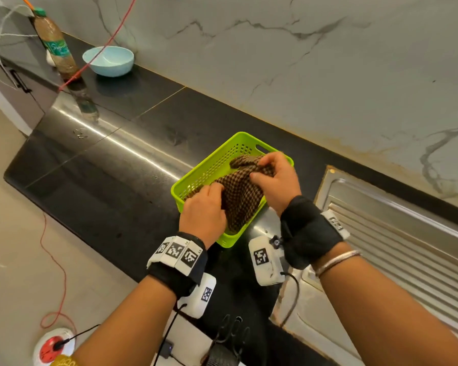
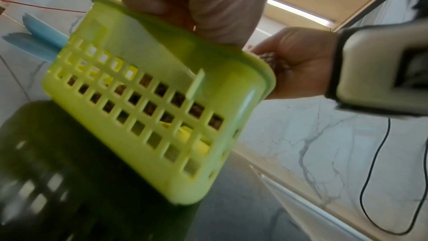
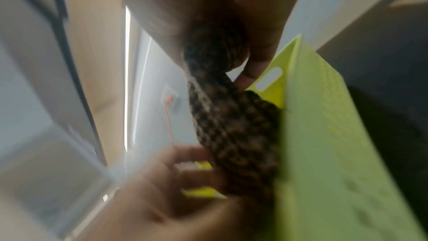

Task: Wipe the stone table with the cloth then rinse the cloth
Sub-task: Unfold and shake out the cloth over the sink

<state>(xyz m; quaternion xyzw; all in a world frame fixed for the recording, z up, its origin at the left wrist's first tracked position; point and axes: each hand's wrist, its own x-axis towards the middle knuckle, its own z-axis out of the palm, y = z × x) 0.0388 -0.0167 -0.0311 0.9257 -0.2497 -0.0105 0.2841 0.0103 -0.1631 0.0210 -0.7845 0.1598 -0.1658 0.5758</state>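
Observation:
A brown checked cloth (image 1: 242,199) lies bunched in a lime-green perforated basket (image 1: 204,175) on the black stone table (image 1: 111,180). My left hand (image 1: 214,194) grips the cloth's near-left part inside the basket. My right hand (image 1: 262,169) pinches a raised fold at the cloth's far side. The right wrist view shows the cloth (image 3: 231,125) rising out of the basket (image 3: 324,153) into my right hand (image 3: 254,47), with my left hand (image 3: 185,168) blurred below. From the left wrist, the basket (image 2: 150,107) wall hides my left fingers.
A steel sink drainboard (image 1: 394,233) adjoins the basket on the right. At the far left of the counter stand a light-blue bowl (image 1: 108,60) and a plastic bottle (image 1: 56,46), with a red cord (image 1: 90,64) across them. A marble wall backs the counter.

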